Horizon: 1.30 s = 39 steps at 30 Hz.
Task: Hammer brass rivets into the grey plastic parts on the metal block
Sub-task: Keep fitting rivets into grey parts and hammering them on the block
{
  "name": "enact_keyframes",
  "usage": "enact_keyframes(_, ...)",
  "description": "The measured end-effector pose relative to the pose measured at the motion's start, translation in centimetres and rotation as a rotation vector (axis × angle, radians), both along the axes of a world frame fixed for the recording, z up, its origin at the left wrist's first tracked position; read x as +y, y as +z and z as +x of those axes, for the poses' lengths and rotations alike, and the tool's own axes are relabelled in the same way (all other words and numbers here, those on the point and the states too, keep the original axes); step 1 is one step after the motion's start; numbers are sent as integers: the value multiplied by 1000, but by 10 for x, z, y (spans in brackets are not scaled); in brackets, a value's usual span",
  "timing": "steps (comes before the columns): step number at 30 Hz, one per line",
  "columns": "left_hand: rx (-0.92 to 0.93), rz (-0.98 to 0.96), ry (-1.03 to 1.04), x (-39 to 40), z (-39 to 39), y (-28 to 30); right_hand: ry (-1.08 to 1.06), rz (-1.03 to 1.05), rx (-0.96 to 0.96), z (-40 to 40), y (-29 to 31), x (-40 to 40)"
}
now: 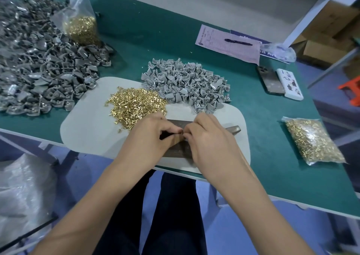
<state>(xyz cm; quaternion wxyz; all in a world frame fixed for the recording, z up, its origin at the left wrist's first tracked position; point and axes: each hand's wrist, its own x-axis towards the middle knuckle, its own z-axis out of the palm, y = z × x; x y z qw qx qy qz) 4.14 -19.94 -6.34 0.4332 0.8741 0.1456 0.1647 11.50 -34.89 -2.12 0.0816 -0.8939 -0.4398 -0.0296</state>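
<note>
While both hands meet over the metal block [176, 151], the small work between them is hard to read: the left hand [151, 137] has its fingers curled and pinched at the fingertips, and the right hand [211, 140] pinches likewise against it, apparently on a small piece I cannot make out. My worry is a rivet set crooked in a part, which a blow would bend or send flying. The hammer head [232, 129] pokes out just beyond the right hand, so reaching for it could nudge the piece off the block. Beyond, the loose brass rivets [134, 103] lie touching the grey plastic parts [187, 83] on the pale mat [87, 130]; hammering may jolt them together or off onto the green tabletop [155, 40].
</note>
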Motion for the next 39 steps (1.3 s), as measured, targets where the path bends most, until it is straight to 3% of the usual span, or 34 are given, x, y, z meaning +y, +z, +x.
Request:
enact_keyframes(5, -1, -29, 23, 1, 1, -4, -72, 109, 163, 1, 0, -1)
enact_keyframes(11, -2, -41, 25, 0, -2, -3, -168, 249, 189, -5, -10, -1)
enact_keyframes(24, 3, 335, 55, -14, -9, 9, -221, 375, 50, -11, -28, -2)
enact_keyframes(29, 55, 415, 65, -13, -7, 13, -179, 508, 161, -8, -33, -7)
enact_keyframes(31, 58, 424, 72, -14, -7, 12, -269, 618, 169, -4, -35, -18)
enact_keyframes(33, 65, 423, 72, -14, -6, 12, -540, 536, 76, 3, -40, -36)
enact_keyframes(35, 62, 419, 66, -12, -6, 12, -823, 258, 85, 8, -48, -54)
enact_keyframes(39, 40, 388, 43, -7, -6, 12, -825, 58, 168, 14, -50, -71)
